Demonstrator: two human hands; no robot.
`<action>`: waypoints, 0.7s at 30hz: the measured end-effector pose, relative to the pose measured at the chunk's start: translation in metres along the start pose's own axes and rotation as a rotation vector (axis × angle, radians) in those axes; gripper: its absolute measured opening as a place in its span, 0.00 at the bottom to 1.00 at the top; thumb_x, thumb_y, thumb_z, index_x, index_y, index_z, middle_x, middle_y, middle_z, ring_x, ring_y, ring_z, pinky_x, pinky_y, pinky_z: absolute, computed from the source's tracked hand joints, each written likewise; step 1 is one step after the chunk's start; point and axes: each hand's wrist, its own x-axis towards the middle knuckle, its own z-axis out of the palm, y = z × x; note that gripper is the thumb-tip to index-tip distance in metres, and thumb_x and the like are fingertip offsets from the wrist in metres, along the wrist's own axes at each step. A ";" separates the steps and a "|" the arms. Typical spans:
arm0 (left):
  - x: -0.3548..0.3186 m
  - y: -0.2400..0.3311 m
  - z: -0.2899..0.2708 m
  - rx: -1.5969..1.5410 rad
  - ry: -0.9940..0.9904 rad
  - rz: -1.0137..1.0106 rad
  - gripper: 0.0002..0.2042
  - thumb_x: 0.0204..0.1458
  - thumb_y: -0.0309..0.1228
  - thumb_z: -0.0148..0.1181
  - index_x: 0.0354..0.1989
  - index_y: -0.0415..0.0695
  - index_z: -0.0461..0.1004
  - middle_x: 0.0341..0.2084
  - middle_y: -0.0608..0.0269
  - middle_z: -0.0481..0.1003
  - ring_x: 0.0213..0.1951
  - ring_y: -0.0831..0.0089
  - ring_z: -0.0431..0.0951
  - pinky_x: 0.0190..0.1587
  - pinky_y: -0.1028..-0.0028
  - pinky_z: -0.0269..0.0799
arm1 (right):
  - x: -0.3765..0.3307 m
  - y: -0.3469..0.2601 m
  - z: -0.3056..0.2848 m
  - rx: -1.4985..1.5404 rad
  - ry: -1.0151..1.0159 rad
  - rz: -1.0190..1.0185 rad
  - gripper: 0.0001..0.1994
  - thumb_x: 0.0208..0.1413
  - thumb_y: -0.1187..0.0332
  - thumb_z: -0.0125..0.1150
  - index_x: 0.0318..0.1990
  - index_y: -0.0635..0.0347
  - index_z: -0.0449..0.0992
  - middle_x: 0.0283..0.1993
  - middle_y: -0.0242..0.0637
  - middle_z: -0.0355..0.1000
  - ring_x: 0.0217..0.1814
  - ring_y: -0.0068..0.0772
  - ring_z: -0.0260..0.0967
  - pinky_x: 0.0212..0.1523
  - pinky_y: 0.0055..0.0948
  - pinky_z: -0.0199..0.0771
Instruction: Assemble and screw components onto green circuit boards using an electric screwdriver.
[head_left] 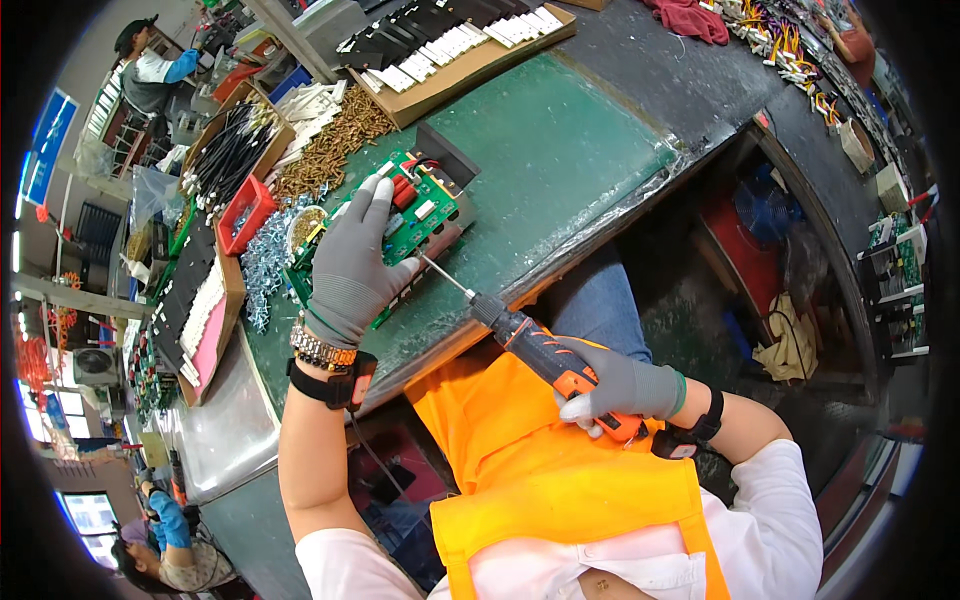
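My left hand (345, 275), in a grey glove, lies across a green circuit board (425, 222) with red parts on it, its fingers over the top and its thumb at the near edge. A black plate (450, 157) stands at the board's far end. My right hand (632, 385), also gloved, is wrapped round an orange and black electric screwdriver (540, 350). Its long thin bit (447, 276) points at the board's near side, close to my left thumb; whether the tip touches a screw is too small to tell.
Beside the board lie heaps of silver screws (263, 265) and brass-coloured fasteners (345, 130). A red bin (246, 214) and cardboard trays of black and white parts (470, 45) surround the green mat (560, 150). The table edge runs just in front of me. Other people sit at the left.
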 end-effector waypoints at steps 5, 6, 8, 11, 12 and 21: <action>0.000 0.000 0.000 -0.016 0.004 -0.001 0.40 0.35 0.31 0.71 0.61 0.38 0.62 0.59 0.50 0.65 0.58 0.52 0.69 0.58 0.66 0.68 | 0.001 0.003 -0.005 0.091 -0.055 0.001 0.37 0.47 0.71 0.69 0.63 0.54 0.54 0.30 0.34 0.67 0.20 0.20 0.67 0.22 0.21 0.74; 0.000 0.000 0.000 -0.016 0.003 -0.003 0.40 0.35 0.31 0.71 0.61 0.38 0.62 0.59 0.50 0.65 0.58 0.52 0.69 0.58 0.66 0.68 | 0.001 0.002 -0.006 0.098 -0.070 0.004 0.36 0.48 0.70 0.69 0.63 0.54 0.54 0.30 0.34 0.67 0.20 0.20 0.67 0.22 0.21 0.74; 0.000 0.000 0.000 -0.024 0.014 0.009 0.39 0.35 0.31 0.70 0.61 0.38 0.62 0.59 0.50 0.65 0.58 0.52 0.69 0.58 0.66 0.69 | 0.000 0.002 -0.007 0.105 -0.087 0.009 0.36 0.48 0.70 0.68 0.63 0.54 0.55 0.30 0.34 0.67 0.21 0.20 0.67 0.23 0.21 0.74; 0.000 0.002 -0.002 -0.037 0.002 0.009 0.38 0.36 0.30 0.69 0.61 0.38 0.62 0.58 0.50 0.66 0.57 0.52 0.70 0.57 0.66 0.69 | 0.000 0.001 -0.007 0.123 -0.114 -0.004 0.35 0.48 0.69 0.68 0.63 0.55 0.55 0.30 0.33 0.67 0.22 0.20 0.68 0.23 0.21 0.75; 0.001 0.002 -0.003 -0.039 0.003 0.007 0.38 0.36 0.30 0.69 0.61 0.38 0.62 0.58 0.50 0.66 0.57 0.52 0.70 0.57 0.66 0.69 | 0.000 0.001 -0.006 0.123 -0.112 -0.013 0.34 0.49 0.68 0.68 0.61 0.56 0.56 0.29 0.33 0.67 0.22 0.21 0.68 0.23 0.21 0.74; -0.001 0.000 0.000 -0.039 0.039 0.006 0.35 0.38 0.30 0.69 0.59 0.39 0.64 0.57 0.52 0.67 0.55 0.54 0.72 0.54 0.66 0.71 | -0.001 0.001 0.024 0.152 -0.119 0.049 0.22 0.50 0.67 0.68 0.46 0.56 0.60 0.25 0.33 0.66 0.19 0.22 0.66 0.21 0.22 0.69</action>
